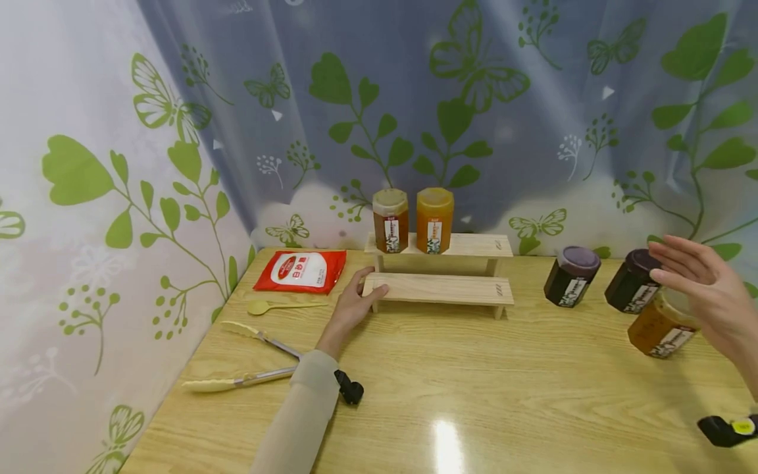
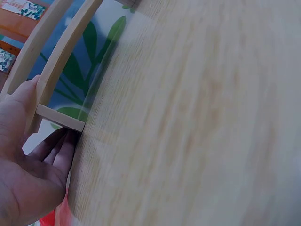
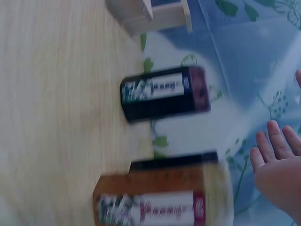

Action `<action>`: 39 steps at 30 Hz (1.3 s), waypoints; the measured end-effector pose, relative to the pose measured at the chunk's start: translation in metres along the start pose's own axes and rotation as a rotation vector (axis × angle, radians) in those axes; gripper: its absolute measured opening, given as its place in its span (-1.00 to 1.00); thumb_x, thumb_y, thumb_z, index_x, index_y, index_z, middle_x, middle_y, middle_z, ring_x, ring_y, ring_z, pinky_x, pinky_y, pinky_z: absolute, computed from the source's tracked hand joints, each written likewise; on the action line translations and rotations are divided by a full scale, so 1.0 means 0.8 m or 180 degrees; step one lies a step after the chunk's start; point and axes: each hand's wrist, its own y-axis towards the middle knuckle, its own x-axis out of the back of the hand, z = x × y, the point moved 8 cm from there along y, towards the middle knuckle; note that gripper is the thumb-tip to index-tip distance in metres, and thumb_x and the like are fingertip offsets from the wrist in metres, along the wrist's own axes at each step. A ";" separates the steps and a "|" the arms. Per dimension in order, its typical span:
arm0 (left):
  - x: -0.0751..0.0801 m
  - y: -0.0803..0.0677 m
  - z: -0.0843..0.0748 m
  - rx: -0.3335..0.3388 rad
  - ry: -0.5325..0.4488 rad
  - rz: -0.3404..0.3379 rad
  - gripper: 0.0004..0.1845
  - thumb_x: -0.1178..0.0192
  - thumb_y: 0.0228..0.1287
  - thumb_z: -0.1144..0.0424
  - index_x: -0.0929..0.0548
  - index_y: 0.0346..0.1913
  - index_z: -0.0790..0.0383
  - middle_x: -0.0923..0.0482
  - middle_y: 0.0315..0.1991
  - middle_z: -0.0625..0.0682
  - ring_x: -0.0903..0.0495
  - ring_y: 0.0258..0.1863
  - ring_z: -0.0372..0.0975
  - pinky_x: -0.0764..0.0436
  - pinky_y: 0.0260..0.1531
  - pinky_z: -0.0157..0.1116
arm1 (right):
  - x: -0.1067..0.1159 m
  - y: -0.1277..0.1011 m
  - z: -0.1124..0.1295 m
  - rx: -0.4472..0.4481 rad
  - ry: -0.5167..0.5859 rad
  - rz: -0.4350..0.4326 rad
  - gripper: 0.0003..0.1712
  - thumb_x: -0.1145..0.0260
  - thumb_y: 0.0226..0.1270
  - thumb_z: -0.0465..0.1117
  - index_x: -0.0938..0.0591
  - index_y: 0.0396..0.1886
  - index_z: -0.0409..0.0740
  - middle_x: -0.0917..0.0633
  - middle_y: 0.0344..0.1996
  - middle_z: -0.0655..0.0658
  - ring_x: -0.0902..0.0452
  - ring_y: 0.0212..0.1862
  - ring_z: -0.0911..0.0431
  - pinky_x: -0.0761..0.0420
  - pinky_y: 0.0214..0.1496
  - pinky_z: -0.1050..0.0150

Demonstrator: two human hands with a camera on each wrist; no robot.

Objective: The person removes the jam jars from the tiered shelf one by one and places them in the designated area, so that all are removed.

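Note:
A two-step wooden rack (image 1: pixel 441 288) stands at the back of the table; its lower step (image 2: pixel 61 117) also shows in the left wrist view. My left hand (image 1: pixel 368 286) grips the left end of that step, thumb on top and fingers round the side (image 2: pixel 56 148). On the top step stand a brown jar (image 1: pixel 390 221) and an orange jar (image 1: pixel 434 220). My right hand (image 1: pixel 681 266) hovers open with fingers spread (image 3: pixel 277 155), touching nothing. It is just above an amber jar (image 1: pixel 660 327) (image 3: pixel 155 202) and beside two dark jars (image 1: pixel 571 276) (image 1: pixel 632 282) (image 3: pixel 162 94).
A red packet (image 1: pixel 302 270), a pale spoon (image 1: pixel 278 306) and tongs (image 1: pixel 249 355) lie left of my left arm. A leaf-print curtain (image 1: pixel 450 112) closes off the back and the left side. The table's (image 1: pixel 474 395) front half is bare wood.

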 end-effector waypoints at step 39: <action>-0.002 0.002 0.006 -0.0019 -0.0087 -0.0033 -0.26 -0.35 0.38 -0.15 -0.35 0.54 -0.16 -0.26 0.56 0.22 -0.23 0.55 0.12 -0.33 0.44 0.12 | -0.286 0.084 0.008 -0.0775 0.0084 0.0887 -0.19 -0.24 0.61 -0.22 -0.08 0.69 -0.03 -0.18 0.61 -0.27 -0.04 0.62 -0.18 0.02 0.60 -0.22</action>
